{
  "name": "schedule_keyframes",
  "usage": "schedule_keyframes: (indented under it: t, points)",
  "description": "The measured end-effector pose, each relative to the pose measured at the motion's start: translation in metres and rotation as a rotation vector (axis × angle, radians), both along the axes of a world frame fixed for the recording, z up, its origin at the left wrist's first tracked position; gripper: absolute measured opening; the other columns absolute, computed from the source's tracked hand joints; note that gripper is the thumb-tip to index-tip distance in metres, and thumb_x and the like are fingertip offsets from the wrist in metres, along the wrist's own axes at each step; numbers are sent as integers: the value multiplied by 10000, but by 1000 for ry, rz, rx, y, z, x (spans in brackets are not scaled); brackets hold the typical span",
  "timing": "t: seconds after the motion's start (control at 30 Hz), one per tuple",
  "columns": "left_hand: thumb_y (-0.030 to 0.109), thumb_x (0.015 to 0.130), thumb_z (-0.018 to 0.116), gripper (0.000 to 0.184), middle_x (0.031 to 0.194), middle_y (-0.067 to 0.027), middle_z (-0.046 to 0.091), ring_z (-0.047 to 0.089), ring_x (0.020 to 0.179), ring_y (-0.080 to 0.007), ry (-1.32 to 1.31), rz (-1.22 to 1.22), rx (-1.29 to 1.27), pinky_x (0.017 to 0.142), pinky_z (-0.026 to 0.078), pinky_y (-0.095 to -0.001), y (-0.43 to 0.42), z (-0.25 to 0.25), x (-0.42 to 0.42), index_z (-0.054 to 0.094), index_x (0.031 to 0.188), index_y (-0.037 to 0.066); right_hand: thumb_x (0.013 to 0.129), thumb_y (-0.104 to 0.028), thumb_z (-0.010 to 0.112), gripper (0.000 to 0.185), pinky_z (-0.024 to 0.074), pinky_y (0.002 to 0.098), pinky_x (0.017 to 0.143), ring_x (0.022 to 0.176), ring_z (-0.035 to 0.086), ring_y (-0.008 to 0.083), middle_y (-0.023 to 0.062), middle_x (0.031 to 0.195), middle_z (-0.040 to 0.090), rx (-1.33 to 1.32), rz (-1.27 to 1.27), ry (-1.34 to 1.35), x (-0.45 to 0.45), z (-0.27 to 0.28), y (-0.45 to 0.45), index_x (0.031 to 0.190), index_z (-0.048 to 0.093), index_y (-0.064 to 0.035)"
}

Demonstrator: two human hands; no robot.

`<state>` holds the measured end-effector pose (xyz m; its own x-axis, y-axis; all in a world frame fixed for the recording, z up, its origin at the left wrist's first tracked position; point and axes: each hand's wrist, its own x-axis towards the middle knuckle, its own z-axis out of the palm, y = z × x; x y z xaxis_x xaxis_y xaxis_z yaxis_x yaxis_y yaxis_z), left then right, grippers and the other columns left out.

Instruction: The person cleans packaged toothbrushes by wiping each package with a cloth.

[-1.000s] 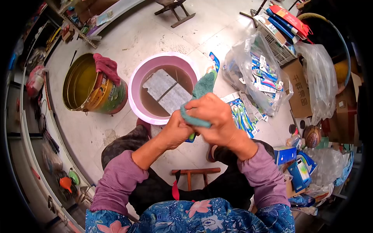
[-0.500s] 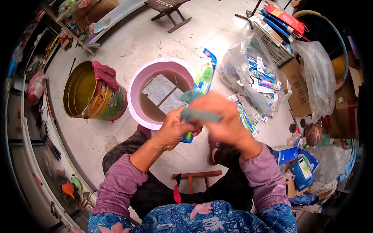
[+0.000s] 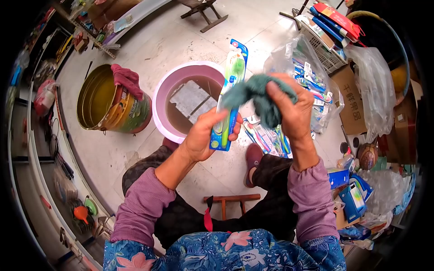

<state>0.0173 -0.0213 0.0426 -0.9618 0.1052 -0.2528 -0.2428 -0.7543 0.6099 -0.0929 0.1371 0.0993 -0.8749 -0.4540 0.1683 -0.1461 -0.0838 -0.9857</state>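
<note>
- The left hand (image 3: 202, 137) is clasping the lower part of a blister-packed green toothbrush (image 3: 235, 67), its thumb lying across the front and its fingertips wrapping round the far edge.
- The toothbrush pack is standing nearly lengthwise in front of the person, its bristle end pointing away, just beside the rim of the pink plastic basin (image 3: 159, 97).
- The right hand (image 3: 296, 108) is clutching a bunched teal cloth (image 3: 269, 106), the thumb pressing on it.
- One blurred end of the cloth is overlapping the pack's front; whether it is touching, I cannot tell.
- Inside the basin, a grey slab-like piece (image 3: 190, 97) is sitting in murky water.
- Left of the basin, a metal bucket (image 3: 129, 113) is standing with a red cloth (image 3: 126, 81) hanging over its rim.
- Below the right hand, more packaged toothbrushes (image 3: 271, 140) are lying on the floor, near a clear plastic bag (image 3: 285, 58) that is holding others.
</note>
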Motion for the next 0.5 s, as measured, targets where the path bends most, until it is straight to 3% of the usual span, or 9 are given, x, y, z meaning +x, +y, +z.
schedule_keyframes:
  t: [0.03,0.07,0.13,0.17,0.23,0.3,0.33,0.43,0.5]
  points:
    - [299,988,427,370,973,-113,580,579,807,-177,-8,-6,214,681,492,-295,-1,-5,-3,475,1182,-13,805,-34,669,114,463,301,809,870,611,174,102,913,682,-9,-118,154,-7,-3,-3,910,710,-22]
    - [410,1011,304,479,1083,-110,579,585,923,-196,94,-26,250,770,505,-331,-3,-17,-5,462,1222,11,804,-37,671,120,466,309,803,891,608,200,107,958,677,58,-135,366,-10,-6,-6,918,708,-28]
    - [425,1009,306,483,1085,-97,581,588,926,-191,-4,80,220,788,506,-323,6,0,-11,465,1218,19,722,-5,660,218,465,341,794,870,595,249,101,961,670,148,-73,719,-4,-23,-17,926,706,-68]
    - [440,1008,307,487,1088,-85,583,592,930,-185,-98,191,197,806,507,-315,10,8,-13,468,1213,28,640,6,650,269,466,355,781,857,582,267,95,968,660,154,59,742,9,-29,-24,895,691,-67]
    - [441,1006,313,487,1113,-82,577,583,980,-190,-109,157,259,881,490,-336,-4,3,-10,467,1223,33,582,-6,648,239,476,362,703,823,558,275,58,951,631,203,140,847,43,-37,-36,817,646,-52]
    - [444,996,338,494,1161,-110,583,590,1034,-224,29,181,287,964,467,-381,-20,-10,-12,478,1234,34,590,-14,656,228,479,350,664,805,557,268,57,921,618,165,197,792,60,-44,-37,814,644,-51]
    - [430,999,338,502,1122,-144,585,570,1063,-253,68,226,184,1002,437,-399,-25,-8,-14,481,1210,-3,590,-14,656,228,479,350,664,805,557,268,57,921,618,157,204,794,66,-46,-36,814,644,-51]
    - [401,1006,336,495,1082,-174,580,545,1088,-283,151,392,284,1002,429,-410,-34,1,-22,476,1176,-42,604,-11,663,205,479,359,639,775,564,269,67,859,618,123,256,631,81,-57,-29,805,646,-50]
    - [382,1009,340,480,1056,-178,573,540,1070,-286,196,418,293,987,438,-412,-44,6,-24,474,1150,-57,665,38,687,165,479,344,650,730,594,261,93,827,650,331,412,537,80,-68,-19,807,685,-46]
